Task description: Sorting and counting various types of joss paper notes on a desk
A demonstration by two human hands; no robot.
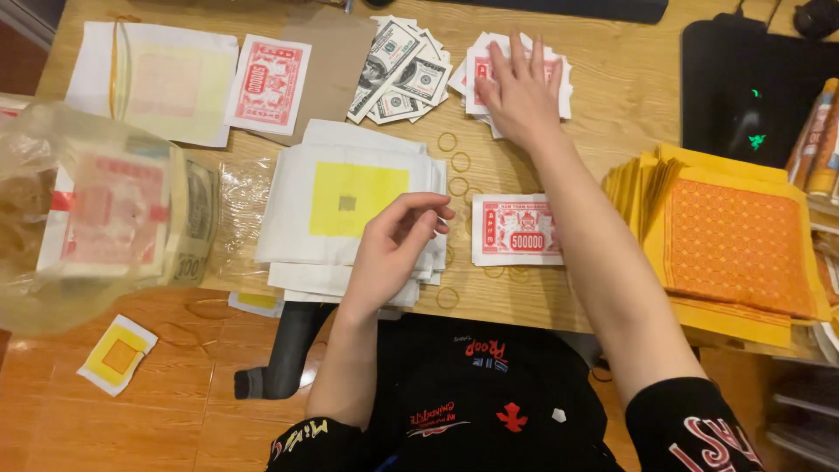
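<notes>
The right hand (517,87) lies flat, fingers spread, palm down on a pile of red notes (559,83) at the far side of the desk (612,114); it presses the pile rather than pinching anything. The left hand (395,249) is loosely curled, fingertips drawn narrow together over the right edge of the white stack (341,210); whether it pinches a sheet I cannot tell.

The white stack, its top sheet marked with a yellow square, serves as landmark. Just right of it lies a single red note (517,230), and between the two run several rubber bands (458,163). Beyond the stack, a fan of grey bills (398,74) sits just left of the red pile. Far right of the stack lies an orange stack (734,240). Left of it a clear bag (96,218) holds more notes, and beyond-left lies another red note (268,85) beside a white sheet (153,83).
</notes>
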